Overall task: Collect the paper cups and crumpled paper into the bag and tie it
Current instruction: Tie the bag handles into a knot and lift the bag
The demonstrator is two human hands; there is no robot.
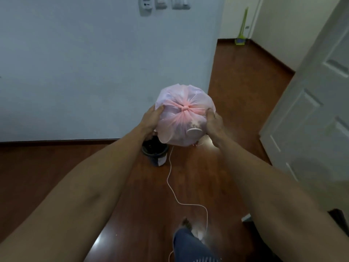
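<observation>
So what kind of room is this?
Probably a hallway or room in a home: a shiny wooden floor, a white panelled door, a broom leaning in the far corner, and wall switches.

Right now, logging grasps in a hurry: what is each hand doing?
Left hand: holds the left side of the tied bag, fingers curled on it.
Right hand: holds the bag's right side likewise.

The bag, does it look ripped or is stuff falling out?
No rip or spill shows. The pink bag is knotted shut, held between the left hand and right hand. One odd thing: a white cord trails loose across the floor, easy to trip on.
</observation>
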